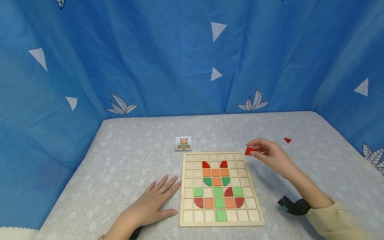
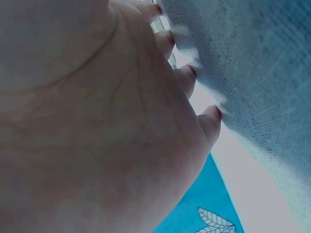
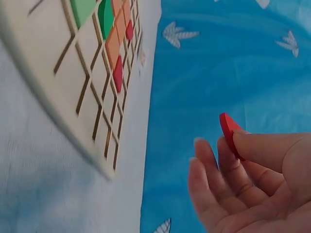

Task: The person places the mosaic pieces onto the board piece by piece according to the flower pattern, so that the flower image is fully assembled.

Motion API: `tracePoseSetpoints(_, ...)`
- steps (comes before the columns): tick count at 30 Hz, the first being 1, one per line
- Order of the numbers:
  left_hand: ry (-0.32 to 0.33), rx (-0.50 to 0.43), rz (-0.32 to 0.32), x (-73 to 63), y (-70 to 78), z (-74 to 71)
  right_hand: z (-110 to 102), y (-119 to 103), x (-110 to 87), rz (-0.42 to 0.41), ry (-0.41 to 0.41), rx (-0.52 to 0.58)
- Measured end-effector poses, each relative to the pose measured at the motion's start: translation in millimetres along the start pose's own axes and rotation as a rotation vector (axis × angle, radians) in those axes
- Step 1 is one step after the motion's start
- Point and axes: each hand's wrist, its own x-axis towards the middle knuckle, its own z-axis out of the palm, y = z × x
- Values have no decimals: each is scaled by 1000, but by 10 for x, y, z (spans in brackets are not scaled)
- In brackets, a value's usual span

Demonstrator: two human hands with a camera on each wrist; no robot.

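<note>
My right hand [image 1: 270,156] pinches a small red tile [image 1: 248,151] between thumb and fingers, above the table by the board's upper right corner. The fingers cover part of the tile [image 3: 229,128], so its full outline is hidden. The wooden grid board [image 1: 188,217] holds red and dark green quarter-round tiles and orange and light green square ones, forming a plant-like figure. Beside the board's left edge, my left hand [image 1: 153,204] rests on the tablecloth with fingers spread and nothing in it. Its palm [image 2: 97,116] fills much of the left wrist view.
A small card [image 1: 183,143] printed with a coloured grid figure lies behind the board. Farther right is a loose red triangular tile [image 1: 287,140]. A black strap [image 1: 295,206] hangs at my right wrist. Blue curtain [image 1: 180,66] surrounds the table's back and sides.
</note>
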Motion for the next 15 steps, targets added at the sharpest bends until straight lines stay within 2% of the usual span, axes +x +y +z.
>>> tracePoseSetpoints(4,-2,-5,0,-2,2,-2,139,-95,17,36,-83,148)
tracePoseSetpoints(7,-7,-9,3,-2,8,-9,245,-140,34,39,-121,210)
tracePoseSetpoints(10,-11,-13,2,-2,13,-17,351,-168,57,15,-145,220)
tracePoseSetpoints(15,-13,-15,1,-3,15,-27,510,-215,98,-61,-207,166)
